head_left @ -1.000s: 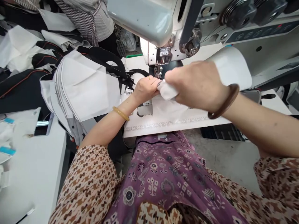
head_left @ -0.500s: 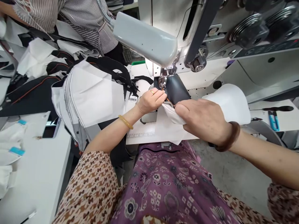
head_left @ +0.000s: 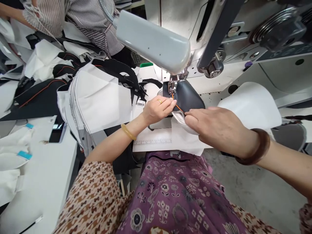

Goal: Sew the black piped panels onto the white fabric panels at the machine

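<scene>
- Twelve o'clock from the purple apron [head_left: 168, 191]: the black piece [head_left: 191, 97] is under the machine's foot [head_left: 172, 87], on the white table [head_left: 145, 148].
- Left hand [head_left: 158, 109] pinches its orange edge.
- Right hand [head_left: 216, 130] pinches white cloth [head_left: 184, 125].
- Eleven: white pile [head_left: 104, 100], striped person [head_left: 92, 19].
- Ten: phone [head_left: 57, 131].
- Two: grey floor [head_left: 255, 188].

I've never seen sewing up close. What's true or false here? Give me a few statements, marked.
1. The left hand wears a ring. True.
2. The right wrist has a brown bangle. True.
3. The phone lies at the person's right. False: it lies at the left, on the white table.
4. The orange cord shows between the hands. True.
5. The lamp is bright red. False: it is grey.
</scene>
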`<control>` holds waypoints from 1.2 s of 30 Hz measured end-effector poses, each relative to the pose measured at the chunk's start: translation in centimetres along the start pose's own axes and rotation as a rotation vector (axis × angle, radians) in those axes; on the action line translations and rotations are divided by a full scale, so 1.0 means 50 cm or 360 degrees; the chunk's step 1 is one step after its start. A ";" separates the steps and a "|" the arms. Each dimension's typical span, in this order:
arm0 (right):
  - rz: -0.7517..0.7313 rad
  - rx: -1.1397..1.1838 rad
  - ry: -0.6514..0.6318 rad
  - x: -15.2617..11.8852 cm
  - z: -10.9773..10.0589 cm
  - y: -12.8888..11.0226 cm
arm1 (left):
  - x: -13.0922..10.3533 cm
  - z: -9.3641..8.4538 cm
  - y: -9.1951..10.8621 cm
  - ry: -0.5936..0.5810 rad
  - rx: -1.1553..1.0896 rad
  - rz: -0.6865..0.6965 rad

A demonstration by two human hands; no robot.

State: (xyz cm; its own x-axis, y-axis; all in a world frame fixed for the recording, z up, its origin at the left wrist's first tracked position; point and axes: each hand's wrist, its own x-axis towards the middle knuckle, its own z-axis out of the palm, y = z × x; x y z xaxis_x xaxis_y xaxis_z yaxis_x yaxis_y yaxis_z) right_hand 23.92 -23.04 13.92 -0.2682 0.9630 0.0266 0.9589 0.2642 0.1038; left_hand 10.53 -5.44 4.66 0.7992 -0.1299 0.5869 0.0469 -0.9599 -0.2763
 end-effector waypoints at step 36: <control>0.0205 -0.0268 -0.0139 0.059 -0.055 -0.005 | 0.053 0.023 -0.041 -0.0059 -0.0214 -0.0071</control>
State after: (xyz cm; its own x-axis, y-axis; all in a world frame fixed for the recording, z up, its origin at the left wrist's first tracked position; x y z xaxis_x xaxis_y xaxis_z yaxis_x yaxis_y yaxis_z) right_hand 22.64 -20.40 16.72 -0.1287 0.9911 -0.0353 0.9536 0.1334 0.2700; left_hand 13.26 -3.52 5.90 0.8197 -0.0796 0.5672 0.0039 -0.9895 -0.1445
